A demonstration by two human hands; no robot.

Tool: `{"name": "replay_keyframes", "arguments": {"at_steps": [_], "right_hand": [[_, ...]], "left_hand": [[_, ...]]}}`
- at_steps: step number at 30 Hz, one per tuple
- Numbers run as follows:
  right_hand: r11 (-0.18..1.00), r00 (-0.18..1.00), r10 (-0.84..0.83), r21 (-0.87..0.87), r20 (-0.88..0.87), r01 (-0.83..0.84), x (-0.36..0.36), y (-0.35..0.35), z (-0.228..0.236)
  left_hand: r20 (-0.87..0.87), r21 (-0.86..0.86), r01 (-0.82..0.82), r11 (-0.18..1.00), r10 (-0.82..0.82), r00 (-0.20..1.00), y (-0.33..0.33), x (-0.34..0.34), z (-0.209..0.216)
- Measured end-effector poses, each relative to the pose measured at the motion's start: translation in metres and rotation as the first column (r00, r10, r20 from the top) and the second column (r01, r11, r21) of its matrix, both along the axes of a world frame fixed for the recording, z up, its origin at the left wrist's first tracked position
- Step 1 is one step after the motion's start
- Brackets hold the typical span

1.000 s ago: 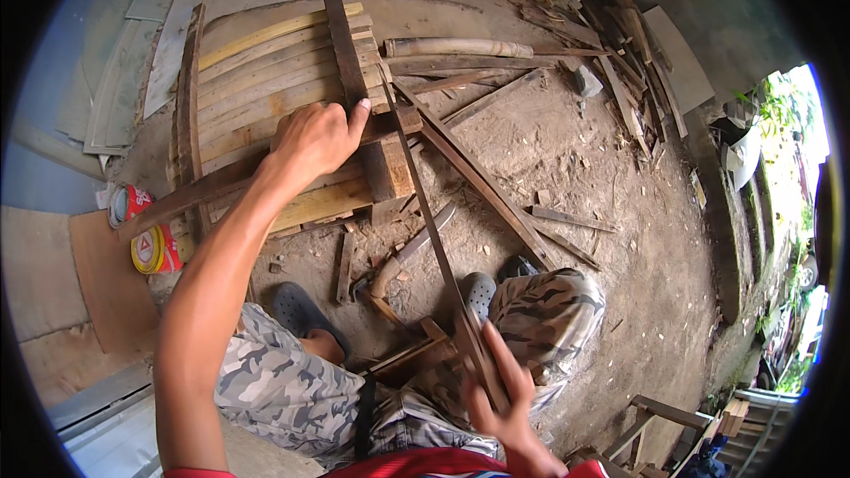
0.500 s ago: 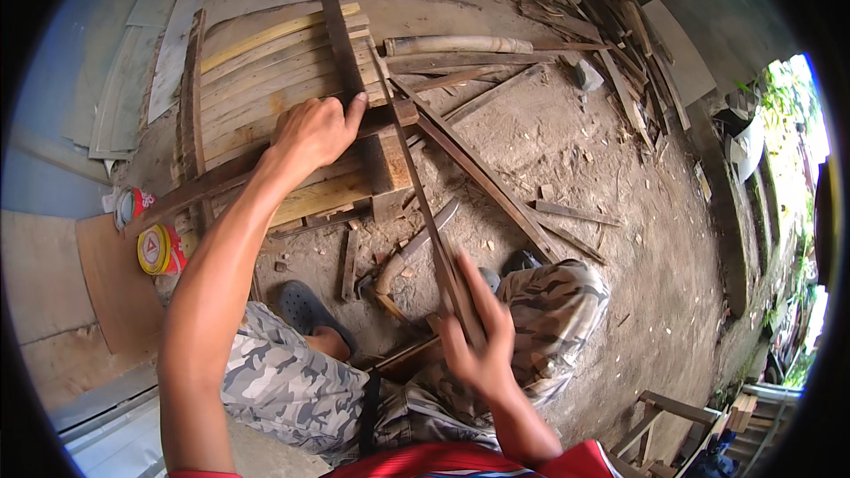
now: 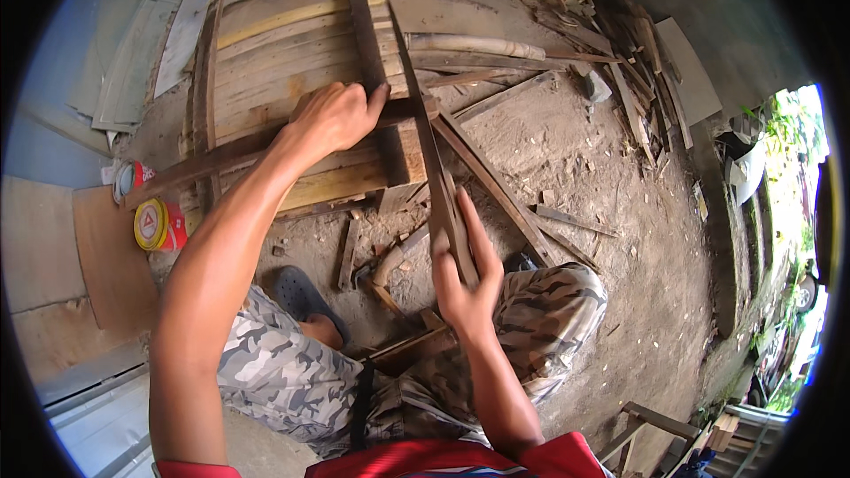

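Head — saw (image 3: 430,146) (tapered) in right hand (image 3: 469,290)

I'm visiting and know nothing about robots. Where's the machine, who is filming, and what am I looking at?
There's no machine, just a person working bare-handed. A wide fisheye camera on the person's head looks down, so straight edges appear bent. The left grip is curled over a long dark beam lying across pale wooden slats. The right grip holds what looks like a handsaw, its blade pointing away from the person, by the beam's right end; whether they touch is hard to tell. On the dirt floor lie loose wood strips and a pale pole, with two cans at the left.
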State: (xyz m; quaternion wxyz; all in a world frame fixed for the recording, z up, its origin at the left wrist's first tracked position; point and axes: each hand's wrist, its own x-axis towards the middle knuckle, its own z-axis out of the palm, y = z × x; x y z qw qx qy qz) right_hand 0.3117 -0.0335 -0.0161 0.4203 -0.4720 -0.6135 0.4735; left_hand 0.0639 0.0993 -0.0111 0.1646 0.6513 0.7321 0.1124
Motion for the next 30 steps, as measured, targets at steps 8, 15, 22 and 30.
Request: {"name": "replay_keyframes", "arguments": {"at_steps": [8,15,22,30], "right_hand": [[0.978,0.978,0.025,0.196,0.207,-0.067,0.065,-0.086,-0.014],[0.999,0.996,0.011,-0.045,-0.083,-0.015,-0.015,0.033,-0.004],[0.966,0.961,0.019,0.243,0.274,-0.088,0.083,-0.093,-0.027],[0.984,0.999,0.014,0.178,-0.035,-0.007,-0.026,0.043,-0.011]], "left_hand": [[0.049,-0.123,0.029,0.992,-0.023,0.999,-0.003,-0.001,0.009],[0.035,-0.022,0.008,1.0,-0.008,0.999,0.001,-0.002,-0.001],[0.075,-0.174,0.031,0.984,-0.018,0.997,-0.002,0.001,0.01],[0.087,-0.094,-0.024,0.995,0.032,0.996,-0.001,0.001,0.011]]}}
